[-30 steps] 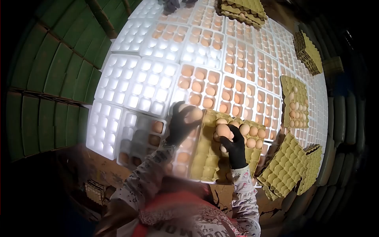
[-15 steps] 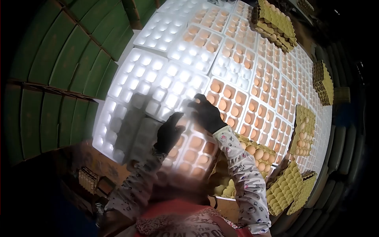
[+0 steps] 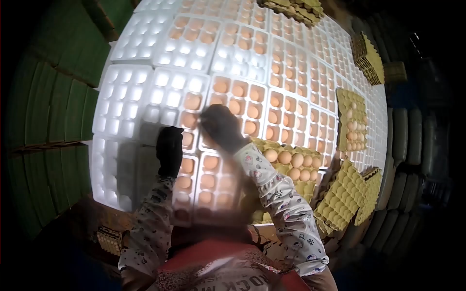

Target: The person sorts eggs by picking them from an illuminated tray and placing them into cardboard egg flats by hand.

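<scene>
My left hand (image 3: 170, 151), in a dark glove, is over a white foam tray, its fingers bent and whatever they hold hidden. To its right, my right hand (image 3: 222, 127), also gloved and slightly blurred, is palm down over the border of two foam trays; its fingertips are beside an egg (image 3: 189, 120). A foam tray (image 3: 167, 89) under the hands has eggs in its right column and bare cups elsewhere. Brown eggs (image 3: 234, 106) fill the cups of the tray to the right. By my right forearm lies a yellow pulp tray (image 3: 306, 186) with several eggs.
More foam trays (image 3: 119, 102) spread to the left and far side. On the right are a pulp tray with eggs (image 3: 353, 121) and stacked pulp trays (image 3: 342, 196). Green boxes (image 3: 43, 102) stand at the left, dark rounded bundles (image 3: 400, 136) at the far right.
Both hands have moved from the pulp tray to the foam trays on the left. Eggs now sit in the right column of the foam tray there. The camera view has shifted too.
</scene>
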A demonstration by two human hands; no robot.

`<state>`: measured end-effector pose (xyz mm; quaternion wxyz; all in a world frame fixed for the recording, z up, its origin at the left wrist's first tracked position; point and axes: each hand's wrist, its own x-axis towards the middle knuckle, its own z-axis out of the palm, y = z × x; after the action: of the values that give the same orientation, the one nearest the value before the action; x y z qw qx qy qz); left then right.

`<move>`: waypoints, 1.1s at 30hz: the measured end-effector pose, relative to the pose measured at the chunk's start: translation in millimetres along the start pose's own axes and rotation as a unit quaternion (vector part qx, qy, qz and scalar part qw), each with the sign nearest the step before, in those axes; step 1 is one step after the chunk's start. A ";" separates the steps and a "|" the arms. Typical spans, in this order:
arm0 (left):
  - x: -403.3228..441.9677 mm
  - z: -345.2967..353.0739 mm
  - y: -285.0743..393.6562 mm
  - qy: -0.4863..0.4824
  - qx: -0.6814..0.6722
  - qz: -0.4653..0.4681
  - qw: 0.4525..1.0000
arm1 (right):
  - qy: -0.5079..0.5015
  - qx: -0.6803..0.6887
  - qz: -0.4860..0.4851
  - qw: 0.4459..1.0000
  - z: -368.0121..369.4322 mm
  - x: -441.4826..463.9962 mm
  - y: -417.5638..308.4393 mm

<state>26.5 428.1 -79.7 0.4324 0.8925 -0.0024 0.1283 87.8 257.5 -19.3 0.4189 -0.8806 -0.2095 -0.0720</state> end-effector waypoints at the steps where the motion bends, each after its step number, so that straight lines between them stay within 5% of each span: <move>1: -2.7 0.2 23.7 0.019 -0.046 -0.022 0.999 | 0.004 0.032 0.014 0.999 -17.3 -20.3 0.0; 2: -6.0 6.8 44.3 -0.023 -0.110 -0.053 0.992 | -0.013 0.022 0.061 0.998 -42.7 -37.9 -6.9; 5: -14.7 33.5 106.4 -0.141 -0.116 0.146 0.972 | -0.025 -0.050 0.108 0.993 -122.2 -86.8 -22.9; 7: -21.1 55.8 145.7 -0.201 -0.048 0.173 0.963 | -0.018 -0.111 0.110 0.988 -169.0 -121.5 -22.1; 11: -26.0 107.3 164.4 -0.172 0.053 0.267 0.947 | -0.167 -0.241 0.189 0.937 -198.2 -183.8 13.7; 12: -25.3 111.6 164.8 -0.190 0.104 0.281 0.935 | -0.093 -0.193 0.142 0.966 -189.8 -188.3 19.2; 17: -11.0 114.7 174.3 -0.250 0.239 0.318 0.883 | -0.215 -0.359 0.040 0.907 -188.3 -194.2 34.7; 20: -3.4 130.6 160.2 -0.269 0.167 0.332 0.889 | -0.262 -0.412 -0.018 0.872 -189.2 -188.9 50.1; 24: -2.6 94.3 176.1 -0.280 -0.063 0.222 0.932 | -0.154 -0.112 -0.034 0.981 -235.3 -178.7 59.9; 25: -12.6 85.7 186.0 -0.291 -0.071 0.103 0.948 | -0.118 0.080 0.136 0.980 -241.8 -184.2 54.8; 28: -34.6 87.0 167.7 -0.211 -0.297 -0.029 0.931 | -0.077 0.396 0.312 0.860 -256.5 -181.7 71.4; 29: -41.2 87.7 157.7 -0.253 -0.350 -0.087 0.898 | -0.083 0.415 0.328 0.844 -256.8 -179.4 77.3; 31: -40.8 77.8 170.4 -0.325 -0.449 -0.195 0.809 | -0.159 0.106 0.268 0.944 -246.2 -161.3 74.7; 32: -38.1 77.6 187.9 -0.344 -0.286 -0.211 0.869 | -0.200 -0.069 0.238 0.948 -240.5 -152.6 56.9; 33: -41.8 82.7 187.4 -0.371 -0.173 -0.124 0.904 | -0.131 -0.256 0.049 0.956 -225.8 -155.4 50.9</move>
<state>-16.7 242.3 6.1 0.5605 0.7797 -0.0744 -0.2690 -19.5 7.5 41.9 0.1511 -0.9692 -0.1940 0.0129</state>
